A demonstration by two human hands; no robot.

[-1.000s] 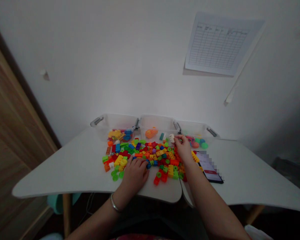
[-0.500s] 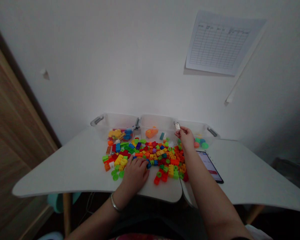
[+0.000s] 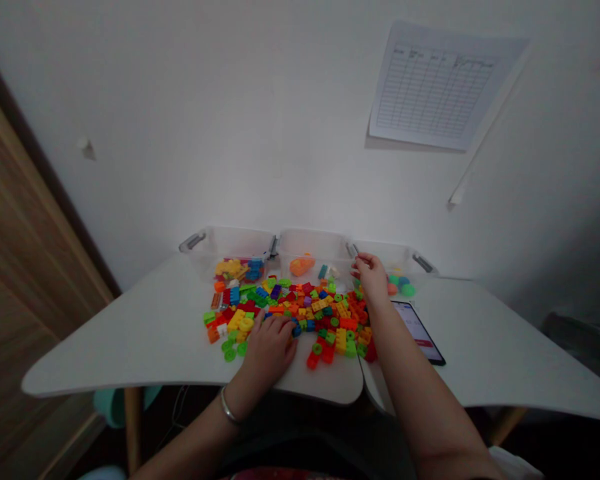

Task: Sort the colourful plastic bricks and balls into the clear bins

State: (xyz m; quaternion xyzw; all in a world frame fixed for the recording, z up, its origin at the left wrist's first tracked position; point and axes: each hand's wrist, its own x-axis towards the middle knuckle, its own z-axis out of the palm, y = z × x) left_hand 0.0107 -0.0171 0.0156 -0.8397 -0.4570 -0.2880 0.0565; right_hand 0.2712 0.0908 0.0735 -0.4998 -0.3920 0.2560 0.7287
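A heap of small coloured building bricks (image 3: 310, 312) lies on the white table (image 3: 145, 333). My left hand (image 3: 270, 347) rests flat at the heap's near edge, fingers stretched onto the bricks, a bracelet on its wrist. My right hand (image 3: 371, 277) hovers at the heap's far right, by the rim between the middle bin (image 3: 310, 239) and the right bin (image 3: 405, 257); its fingers are loosely apart and hold nothing. A small white piece (image 3: 333, 272) lies in the middle bin beside a teal piece and an orange one.
A left bin (image 3: 215, 243) holds yellow and blue bricks; the right bin holds round green and orange pieces. A phone (image 3: 420, 330) with a lit screen lies right of my right forearm. A printed sheet (image 3: 440, 87) hangs on the wall. A wooden door (image 3: 20, 267) stands at left.
My right hand picked a white piece from the heap, lifted it toward the bins and let it go; the piece now lies in the middle bin. My left hand stayed put.
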